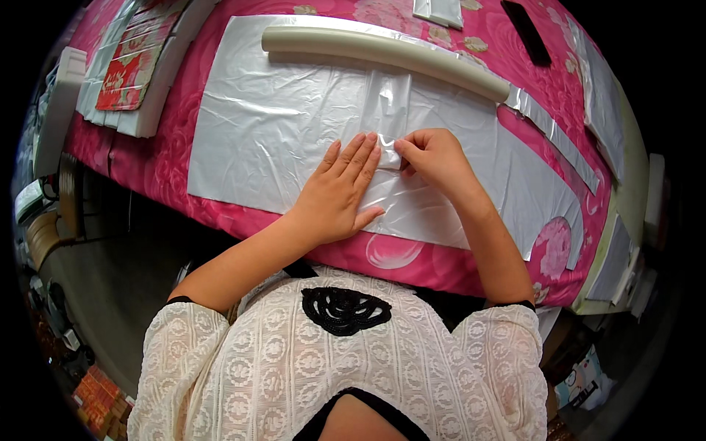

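A large silvery-white plastic sheet (250, 140) lies spread over the pink flowered tablecloth. On top of it, at the middle, is a smaller strip of folded shiny plastic film (387, 99). My left hand (342, 184) rests flat on the plastic, fingers stretched and the thumb spread, its fingertips at the strip's left edge. Just to its right, my right hand (434, 158) pinches the near end of the folded film between thumb and forefinger. A long pale tube (382, 55) lies across the far part of the sheet.
White plastic stacks, one with a red patterned packet (140, 62), stand at the far left. A dark phone-like slab (526, 33) and a folded white plastic piece (439, 10) lie at the back. More plastic sheets (597, 103) rest along the right edge. A wooden chair (55, 228) stands left.
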Motion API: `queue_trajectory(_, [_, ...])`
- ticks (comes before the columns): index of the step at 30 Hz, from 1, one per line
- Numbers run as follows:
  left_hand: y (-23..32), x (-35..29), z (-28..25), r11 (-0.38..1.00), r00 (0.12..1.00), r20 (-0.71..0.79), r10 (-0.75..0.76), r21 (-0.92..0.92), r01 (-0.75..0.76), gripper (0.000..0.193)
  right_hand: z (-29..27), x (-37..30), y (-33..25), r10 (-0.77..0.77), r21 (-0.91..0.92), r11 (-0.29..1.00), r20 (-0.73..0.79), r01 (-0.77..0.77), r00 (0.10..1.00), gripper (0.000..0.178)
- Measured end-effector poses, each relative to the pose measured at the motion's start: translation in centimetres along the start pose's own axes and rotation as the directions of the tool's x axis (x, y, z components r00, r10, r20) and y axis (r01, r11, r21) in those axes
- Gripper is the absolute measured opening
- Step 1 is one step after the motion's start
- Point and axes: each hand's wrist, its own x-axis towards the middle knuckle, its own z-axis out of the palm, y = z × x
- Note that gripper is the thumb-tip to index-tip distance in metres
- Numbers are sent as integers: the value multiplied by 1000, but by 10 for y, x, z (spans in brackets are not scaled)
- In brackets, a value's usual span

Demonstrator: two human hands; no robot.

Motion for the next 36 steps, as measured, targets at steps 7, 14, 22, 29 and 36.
queue_trajectory(7, [5, -1, 3, 998, 999, -25, -35, 43, 36, 81, 19, -20, 11, -624, -705, 641, -248, 304, 741, 46])
queue_trajectory(14, [-14, 7, -8, 988, 987, -108, 116, 116, -103, 51, -9, 9, 17, -799, -694, 296, 196, 657, 568, 51])
queue_trajectory(22, [-28, 24, -15, 952, 924, -243, 294, 162, -260, 20, -18, 15, 17, -787, -597, 378, 194, 707, 585, 43])
queue_trajectory(29, [-19, 5, -25, 904, 869, -273, 413, 8, -427, 24, 5, -4, 22, -845, -634, 309, 159, 709, 510, 32])
queue_trajectory(36, [-18, -30, -21, 932, 928, -121, 353, -46, -361, 52, 32, -38, 37, -881, -588, 299, 132, 752, 454, 34])
